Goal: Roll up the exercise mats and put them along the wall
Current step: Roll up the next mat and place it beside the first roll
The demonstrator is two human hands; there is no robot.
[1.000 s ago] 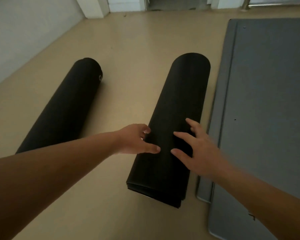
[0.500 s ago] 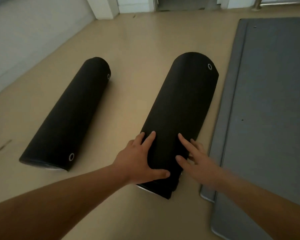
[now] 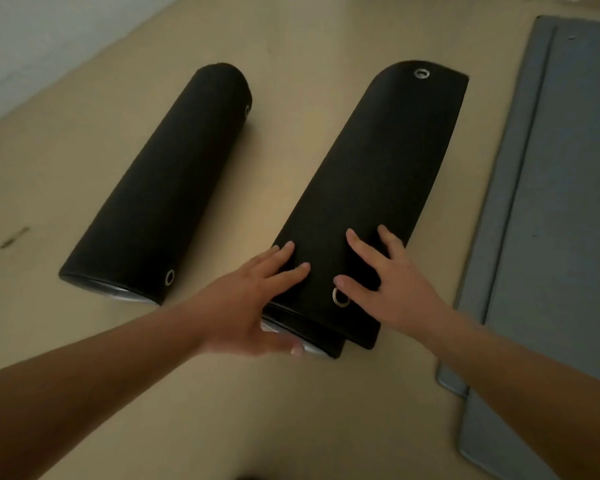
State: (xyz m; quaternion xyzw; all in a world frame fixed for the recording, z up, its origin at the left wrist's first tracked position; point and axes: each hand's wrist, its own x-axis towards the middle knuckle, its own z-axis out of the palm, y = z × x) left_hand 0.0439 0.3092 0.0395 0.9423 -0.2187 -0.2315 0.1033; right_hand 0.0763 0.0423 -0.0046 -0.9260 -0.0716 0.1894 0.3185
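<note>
Mat [image 3: 378, 174] looks rolled; left hand [image 3: 250, 306] and right hand [image 3: 392, 282] press flat on it, fingers spread. Next: push it toward the wall [image 3: 32, 36].

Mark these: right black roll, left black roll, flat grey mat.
right black roll [image 3: 378, 174], head view, middle of its top surface.
left black roll [image 3: 163, 188], head view, mid-roll.
flat grey mat [image 3: 561, 202], head view, bare top face.

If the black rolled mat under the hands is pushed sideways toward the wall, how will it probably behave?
The rolled mat likely rolls rather than slides, being a cylinder on smooth floor. It may unroll: its outer flap lies loose on top, pressed by the left hand and right hand. Its near end looks squashed, so probably soft.
</note>
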